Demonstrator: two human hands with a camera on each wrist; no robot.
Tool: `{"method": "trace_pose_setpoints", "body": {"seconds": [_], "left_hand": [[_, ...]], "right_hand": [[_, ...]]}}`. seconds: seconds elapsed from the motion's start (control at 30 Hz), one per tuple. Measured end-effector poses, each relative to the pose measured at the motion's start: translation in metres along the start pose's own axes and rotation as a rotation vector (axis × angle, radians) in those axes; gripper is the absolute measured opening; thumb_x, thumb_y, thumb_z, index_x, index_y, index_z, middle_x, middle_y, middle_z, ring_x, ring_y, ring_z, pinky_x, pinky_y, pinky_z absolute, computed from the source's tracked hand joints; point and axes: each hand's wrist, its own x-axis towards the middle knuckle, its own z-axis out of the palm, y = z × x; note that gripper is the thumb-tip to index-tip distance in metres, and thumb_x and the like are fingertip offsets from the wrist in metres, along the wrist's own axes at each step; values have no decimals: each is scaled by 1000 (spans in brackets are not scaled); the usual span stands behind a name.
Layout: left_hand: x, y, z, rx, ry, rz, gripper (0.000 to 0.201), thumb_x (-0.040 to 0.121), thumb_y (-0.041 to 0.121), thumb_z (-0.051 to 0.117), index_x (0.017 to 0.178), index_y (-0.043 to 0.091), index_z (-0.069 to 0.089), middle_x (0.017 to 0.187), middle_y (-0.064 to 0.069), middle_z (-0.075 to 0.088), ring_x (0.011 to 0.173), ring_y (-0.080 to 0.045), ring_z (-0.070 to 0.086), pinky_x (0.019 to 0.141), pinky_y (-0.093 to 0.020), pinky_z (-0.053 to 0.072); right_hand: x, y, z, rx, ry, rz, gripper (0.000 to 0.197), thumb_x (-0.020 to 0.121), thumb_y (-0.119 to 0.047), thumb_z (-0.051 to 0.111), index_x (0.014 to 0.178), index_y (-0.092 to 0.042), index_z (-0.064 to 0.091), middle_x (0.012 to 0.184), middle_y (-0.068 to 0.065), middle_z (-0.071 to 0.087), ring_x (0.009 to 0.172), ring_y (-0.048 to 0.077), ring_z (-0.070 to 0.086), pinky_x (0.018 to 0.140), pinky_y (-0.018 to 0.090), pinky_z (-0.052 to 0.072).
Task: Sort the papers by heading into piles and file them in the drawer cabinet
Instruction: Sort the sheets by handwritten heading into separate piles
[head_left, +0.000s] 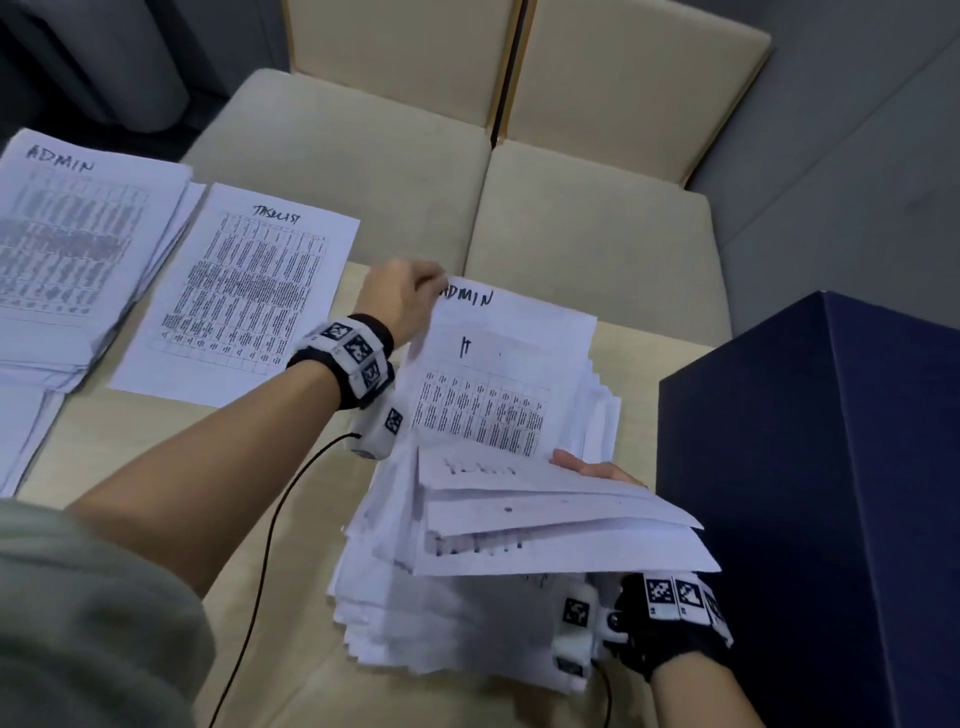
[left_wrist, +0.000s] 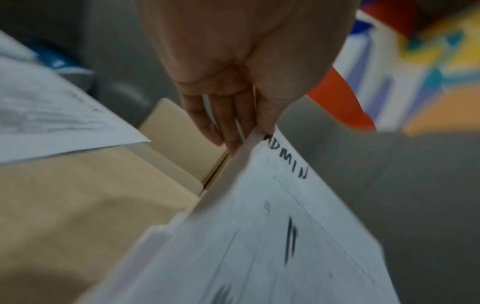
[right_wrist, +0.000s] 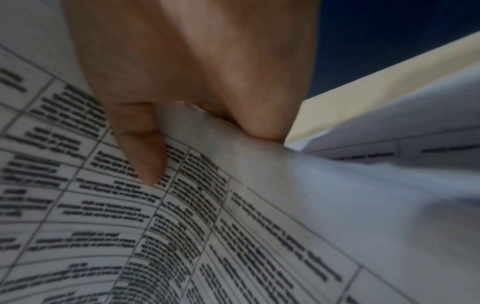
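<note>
White ADMIN sheet (head_left: 511, 332), pinched at its top corner by my left hand (head_left: 402, 301) above the unsorted stack (head_left: 467, 597) on the bench (head_left: 291, 519), may drag a second sheet along, while my right hand (head_left: 597, 470) grips lifted pages that could slump.

- Head view: soft, even, dimmish indoor light; faint shadow under the left hand (head_left: 402, 301); wide-angle bend at edges.
- Left wrist view: heavy motion blur on the ADMIN sheet (left_wrist: 272, 236) below the fingers; background smeared.
- Right wrist view: dim, grainy; right hand (right_wrist: 187, 82) soft, print past the fingertips blurred.
</note>
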Motion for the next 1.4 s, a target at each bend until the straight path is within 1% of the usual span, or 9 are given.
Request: {"method": "trace_pose_setpoints", "body": {"seconds": [0.13, 0.27, 0.33, 0.4, 0.57, 0.97, 1.17, 1.3, 1.4], "left_hand": [[0, 10, -37, -341, 271, -18, 19, 96, 25, 56, 79, 23, 63, 75, 1, 66, 69, -11, 55, 65, -27, 47], [-10, 46, -102, -527, 542, 110, 16, 92, 30, 56, 76, 31, 58, 76, 5, 60, 73, -10, 53, 70, -36, 51], [-17, 67, -136, -555, 630, 250, 13, 93, 30, 57, 81, 29, 59, 82, -2, 63, 77, -15, 57, 75, -47, 54], [-24, 84, -164, -587, 663, 412, 11, 97, 28, 58, 88, 25, 63, 88, -10, 67, 82, -27, 63, 73, -57, 53], [-52, 117, -203, -655, 549, 651, 14, 98, 19, 59, 102, 8, 66, 100, -7, 70, 91, -21, 67, 81, -39, 54], [-107, 142, -179, -815, 40, 526, 13, 99, 6, 53, 90, 12, 60, 84, 3, 62, 75, -4, 60, 68, -18, 49], [-122, 139, -176, -907, -24, 396, 17, 100, 16, 51, 88, 12, 62, 79, 3, 65, 69, -9, 59, 64, -19, 50], [-135, 117, -160, -995, -132, 227, 59, 97, 60, 26, 112, 15, 61, 88, 3, 72, 76, -12, 67, 68, -22, 52], [-149, 90, -128, -907, -162, 170, 58, 89, 37, 64, 135, 7, 45, 113, -2, 70, 100, -16, 68, 83, -24, 54]], "right_hand": [[-11, 5, 0, 101, 9, 17, 56, 63, -33, 88, 112, -12, 72, 119, 9, 71, 100, 25, 70, 66, 33, 59], [-30, 6, 1, 255, -61, -108, 61, 29, -31, 99, 79, -11, 70, 117, 5, 72, 108, 28, 66, 76, 40, 56], [-41, 3, 14, 108, 44, -161, 44, 57, -43, 91, 84, -21, 65, 100, -2, 72, 104, 25, 68, 75, 33, 53], [-50, 0, 22, 74, 165, -253, 12, 97, -21, 58, 85, -22, 61, 84, -1, 65, 93, 29, 69, 64, 26, 52], [-81, -14, 39, -97, 272, -444, 9, 92, -24, 68, 97, -18, 64, 93, 1, 73, 92, 19, 68, 91, 34, 50], [-114, -66, 47, -78, 139, -668, 69, 64, -54, 88, 111, -9, 65, 112, 15, 72, 108, 37, 67, 99, 60, 47], [-125, -89, 70, 63, 113, -789, 55, 76, -37, 81, 118, -5, 64, 114, 15, 72, 108, 33, 69, 98, 53, 50], [-132, -88, 77, 113, 217, -866, 33, 89, -30, 72, 113, -9, 68, 114, 13, 72, 109, 32, 68, 99, 54, 49], [-132, -84, 83, 140, 372, -920, 23, 88, -36, 72, 102, -18, 69, 109, 7, 73, 108, 27, 68, 102, 55, 48]]}}
